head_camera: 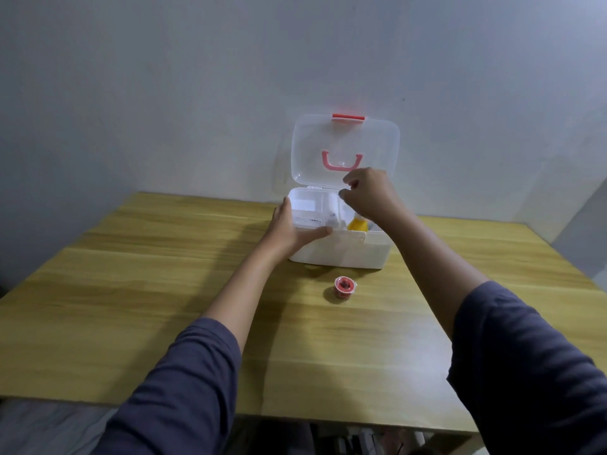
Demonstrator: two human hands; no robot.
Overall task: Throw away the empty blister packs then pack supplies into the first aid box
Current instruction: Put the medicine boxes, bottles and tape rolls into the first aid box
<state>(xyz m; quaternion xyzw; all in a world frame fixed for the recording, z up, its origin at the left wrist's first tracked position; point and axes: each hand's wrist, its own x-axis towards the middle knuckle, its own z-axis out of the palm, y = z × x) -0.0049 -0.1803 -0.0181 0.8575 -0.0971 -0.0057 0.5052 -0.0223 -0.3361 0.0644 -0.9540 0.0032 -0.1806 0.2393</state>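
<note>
Head view: left of centre, the left hand (289,229) rests open against the front left corner of the first aid box (341,251), fingers pressed together along the corner, thumb along the front rim. The white box stands at centre frame on the wooden table (131,290), its clear lid (345,149) raised upright. A yellow item (357,224) sits inside. Below the box, apart from it, lies a red tape roll (345,286). Right of centre, the right hand (369,195) hovers over the box, fingers curled; whether they pinch anything cannot be told.

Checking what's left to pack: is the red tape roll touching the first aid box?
Apart. The head view shows bare table between the red tape roll and the first aid box.
</note>
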